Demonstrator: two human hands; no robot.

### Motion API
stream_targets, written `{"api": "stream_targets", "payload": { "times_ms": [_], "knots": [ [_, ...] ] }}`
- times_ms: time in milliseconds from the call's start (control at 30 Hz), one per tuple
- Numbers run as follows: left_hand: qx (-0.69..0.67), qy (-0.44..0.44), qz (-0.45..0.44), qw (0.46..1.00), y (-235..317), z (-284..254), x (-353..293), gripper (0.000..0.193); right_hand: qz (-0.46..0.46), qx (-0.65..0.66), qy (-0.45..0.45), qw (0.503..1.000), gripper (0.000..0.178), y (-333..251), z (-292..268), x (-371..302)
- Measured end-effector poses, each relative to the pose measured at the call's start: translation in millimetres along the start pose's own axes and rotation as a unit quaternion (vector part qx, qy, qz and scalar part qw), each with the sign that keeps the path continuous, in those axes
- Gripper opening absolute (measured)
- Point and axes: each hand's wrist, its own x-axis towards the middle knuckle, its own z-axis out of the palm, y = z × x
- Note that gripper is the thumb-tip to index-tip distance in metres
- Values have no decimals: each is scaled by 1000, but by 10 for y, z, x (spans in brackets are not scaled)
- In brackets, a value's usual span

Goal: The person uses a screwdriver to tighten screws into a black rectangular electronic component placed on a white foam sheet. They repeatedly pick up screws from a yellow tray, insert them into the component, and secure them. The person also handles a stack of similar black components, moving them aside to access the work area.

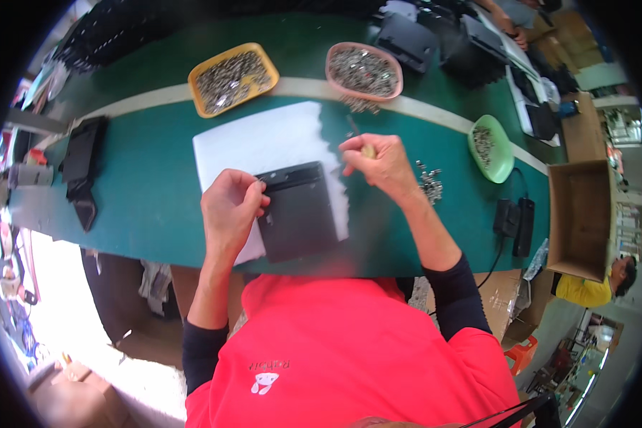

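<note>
A flat black case [298,221] lies on a white sheet [264,135] with a ragged right edge. My left hand [230,207] is closed in a pinch at the case's upper left corner. Something small and shiny shows at those fingertips, too small to name. To the right of the case and off its surface, my right hand [381,164] is closed around a small hand tool with a yellowish handle [369,150]. Its thin dark shaft points away from me, and its tip is blurred.
Small metal parts fill a yellow tray [194,91], a pink tray [328,63] and a green tray [505,158]. Loose metal parts [430,182] lie right of my right hand. Black cases [84,153] stand at left. A cardboard box [581,221] sits beyond the right edge.
</note>
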Motion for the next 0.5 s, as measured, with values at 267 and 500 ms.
{"api": "stream_targets", "payload": {
  "times_ms": [267, 500],
  "knots": [
    [32, 15, 10, 999, -268, -98, -117, 10, 12, -1, -41, 999, 14, 140, 110, -20],
    [-3, 86, -12, 996, -341, 28, -220, 14, -25, -20, 23, 999, 15, 272, 236, -41]
  ]
}}
